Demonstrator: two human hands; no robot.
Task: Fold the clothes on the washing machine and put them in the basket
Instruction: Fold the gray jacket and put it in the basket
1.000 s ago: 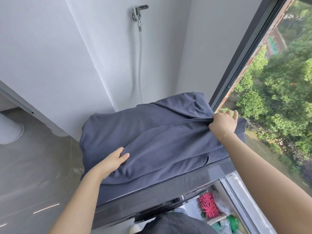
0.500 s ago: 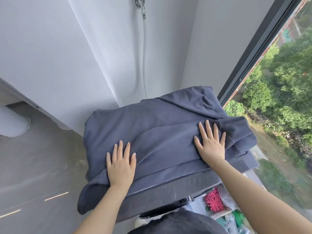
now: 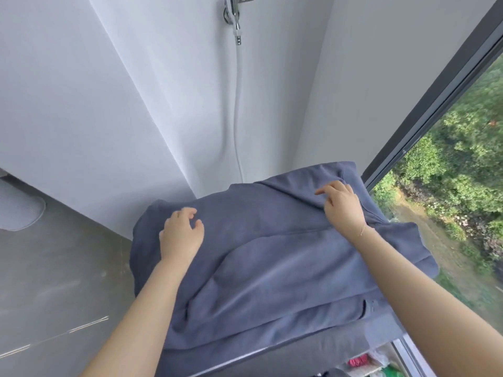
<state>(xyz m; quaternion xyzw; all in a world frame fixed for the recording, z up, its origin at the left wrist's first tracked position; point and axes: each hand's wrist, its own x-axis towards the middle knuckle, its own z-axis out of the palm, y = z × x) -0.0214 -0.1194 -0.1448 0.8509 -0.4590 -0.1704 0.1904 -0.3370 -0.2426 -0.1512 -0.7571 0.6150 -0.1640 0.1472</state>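
A dark blue-grey garment [image 3: 272,262] lies spread and partly folded over the top of the washing machine [image 3: 272,356], whose dark front edge shows below it. My left hand [image 3: 181,235] sits over the garment's far left part, fingers loosely bent and thumb apart, with no cloth between them. My right hand [image 3: 341,205] rests on the far right part beside a raised crease, fingers bent onto the fabric. The garment's right end hangs past the machine toward the window. No basket is in view.
White walls meet in a corner behind the machine, with a tap [image 3: 235,12] and a white hose [image 3: 238,104] running down. A dark-framed window [image 3: 435,104] stands at the right. Pink and green items [image 3: 359,361] lie low at the right. Grey floor [image 3: 54,268] lies at the left.
Both hands left the near part of the garment, where they lay flat, and moved to its far side with fingers now bent. The view has tilted upward.
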